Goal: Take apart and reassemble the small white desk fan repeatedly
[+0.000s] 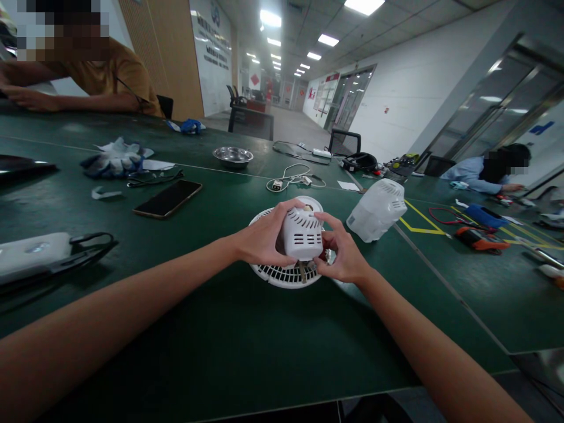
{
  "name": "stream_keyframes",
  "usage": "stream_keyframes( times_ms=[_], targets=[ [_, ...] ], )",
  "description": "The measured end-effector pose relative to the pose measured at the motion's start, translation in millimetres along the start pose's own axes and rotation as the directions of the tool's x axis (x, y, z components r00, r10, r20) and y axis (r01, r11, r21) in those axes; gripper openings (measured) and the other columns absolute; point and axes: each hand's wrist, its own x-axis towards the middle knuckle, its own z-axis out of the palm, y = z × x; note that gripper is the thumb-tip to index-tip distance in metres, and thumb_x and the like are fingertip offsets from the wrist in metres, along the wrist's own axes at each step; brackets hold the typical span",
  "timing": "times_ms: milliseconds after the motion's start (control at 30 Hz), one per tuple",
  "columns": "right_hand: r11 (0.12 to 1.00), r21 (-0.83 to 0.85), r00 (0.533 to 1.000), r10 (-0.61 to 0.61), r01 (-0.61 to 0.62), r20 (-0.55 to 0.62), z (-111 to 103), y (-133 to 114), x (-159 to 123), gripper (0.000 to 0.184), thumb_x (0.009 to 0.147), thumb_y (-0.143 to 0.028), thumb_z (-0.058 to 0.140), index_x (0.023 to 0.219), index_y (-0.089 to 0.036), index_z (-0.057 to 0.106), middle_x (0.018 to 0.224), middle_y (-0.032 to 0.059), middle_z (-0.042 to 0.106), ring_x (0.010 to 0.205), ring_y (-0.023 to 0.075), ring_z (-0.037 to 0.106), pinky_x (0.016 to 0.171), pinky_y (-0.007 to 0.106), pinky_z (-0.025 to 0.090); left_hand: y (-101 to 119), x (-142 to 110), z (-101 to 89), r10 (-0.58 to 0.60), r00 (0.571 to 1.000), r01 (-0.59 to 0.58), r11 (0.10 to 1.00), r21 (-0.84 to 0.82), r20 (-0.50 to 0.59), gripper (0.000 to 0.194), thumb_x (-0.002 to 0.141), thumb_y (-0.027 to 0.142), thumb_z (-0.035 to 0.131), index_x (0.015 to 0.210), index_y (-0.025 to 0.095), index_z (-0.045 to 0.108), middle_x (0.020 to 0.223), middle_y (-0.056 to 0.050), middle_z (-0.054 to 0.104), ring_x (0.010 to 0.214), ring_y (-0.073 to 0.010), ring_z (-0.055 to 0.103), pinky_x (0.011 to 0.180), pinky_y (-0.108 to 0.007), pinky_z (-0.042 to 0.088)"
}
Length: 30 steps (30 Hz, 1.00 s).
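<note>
Both hands are on a white slotted motor cover, which stands over a round white fan grille on the green table. My left hand wraps round the cover's left side, thumb low at its front edge and fingers over the top. My right hand grips its right side with bent fingers, beside a small shiny part below. Under the cover a narrow metal piece shows against the grille. What lies inside the cover is hidden. To the right lies a translucent white plastic housing with slots at one end.
On the left lie a phone, work gloves and a white device with a black strap. Farther back are a steel bowl and a coiled white cord. An orange multimeter lies right. Two other people sit at the table.
</note>
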Motion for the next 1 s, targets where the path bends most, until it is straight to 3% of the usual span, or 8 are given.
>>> stream_keyframes(
  times_ms=[200,333,467,567,633,700,767,1000],
  targets=[
    [1.0,-0.028,1.0,0.004,-0.003,0.009,-2,-5,-1,0.086,0.077,-0.034,0.079,0.152,-0.035,0.036,0.107,0.0045,0.075,0.074,0.0217,0.073,0.063,0.039,0.064,-11,0,-3.0,-0.012,1.0,0.012,0.999,0.032,0.017,0.114,0.065,0.058,0.091,0.154,0.032,0.023,0.149,-0.018,0.046,0.127,-0.0424,0.056,0.104,-0.06,0.05],
    [0.986,-0.161,0.999,-0.038,0.037,0.001,-5,0,1,0.094,0.078,-0.045,0.082,0.155,-0.034,0.03,0.121,0.0082,0.073,0.095,0.0302,0.075,0.083,0.051,0.064,-7,0,5.8,-0.077,0.995,0.085,0.986,0.141,-0.057,0.11,0.065,0.066,0.088,0.153,0.032,0.031,0.144,-0.016,0.049,0.123,-0.0416,0.058,0.102,-0.062,0.05],
    [0.908,-0.413,0.982,-0.137,0.073,-0.128,-7,8,6,0.109,0.068,-0.05,0.09,0.157,-0.034,0.03,0.16,0.0129,0.048,0.136,0.0433,0.056,0.113,0.066,0.047,0,0,10.7,-0.153,0.977,0.187,0.95,0.251,-0.149,0.104,0.075,0.066,0.081,0.159,0.033,0.03,0.139,-0.015,0.052,0.113,-0.0369,0.063,0.095,-0.059,0.053],
    [0.892,-0.448,0.978,-0.138,0.053,-0.158,-11,17,9,0.103,0.078,-0.04,0.08,0.163,-0.036,0.022,0.17,0.0096,0.034,0.143,0.0434,0.049,0.117,0.068,0.041,-4,-1,6.7,-0.199,0.961,0.235,0.952,0.194,-0.19,0.095,0.087,0.061,0.071,0.164,0.03,0.026,0.135,-0.015,0.06,0.11,-0.0328,0.065,0.098,-0.055,0.052],
    [0.911,-0.413,0.976,-0.093,0.003,-0.197,-15,22,10,0.097,0.082,-0.036,0.074,0.164,-0.038,0.022,0.17,0.0087,0.035,0.141,0.0425,0.051,0.114,0.069,0.044,-13,-3,3.5,-0.32,0.904,0.373,0.914,0.158,-0.283,0.077,0.096,0.059,0.058,0.161,0.025,0.034,0.129,-0.013,0.066,0.115,-0.033,0.064,0.104,-0.056,0.047],
    [0.93,-0.364,0.976,-0.029,-0.053,-0.216,-17,27,10,0.097,0.083,-0.038,0.076,0.164,-0.038,0.023,0.167,0.0098,0.039,0.137,0.0421,0.055,0.111,0.069,0.047,-26,-6,1.8,-0.493,0.775,0.568,0.818,0.093,-0.396,0.063,0.102,0.058,0.044,0.151,0.019,0.052,0.127,-0.015,0.069,0.121,-0.0347,0.063,0.107,-0.055,0.044],
    [0.943,-0.321,0.976,0.019,-0.089,-0.216,-19,29,10,0.104,0.079,-0.043,0.083,0.164,-0.037,0.024,0.163,0.0118,0.045,0.133,0.0416,0.058,0.111,0.07,0.047,-39,-9,1.4,-0.637,0.669,0.672,0.739,-0.054,-0.383,0.062,0.102,0.062,0.038,0.135,0.018,0.066,0.124,-0.015,0.073,0.12,-0.035,0.065,0.105,-0.051,0.045],
    [0.993,0.007,0.93,0.114,-0.119,-0.349,-10,26,11,0.104,0.066,-0.044,0.093,0.155,-0.029,0.04,0.14,0.0122,0.066,0.124,0.037,0.065,0.106,0.063,0.054,-54,-18,-4.9,-0.695,0.628,0.395,0.672,-0.626,-0.35,0.074,0.094,0.077,0.04,0.108,0.012,0.074,0.098,-0.016,0.08,0.095,-0.0313,0.074,0.086,-0.043,0.057]
  ],
)
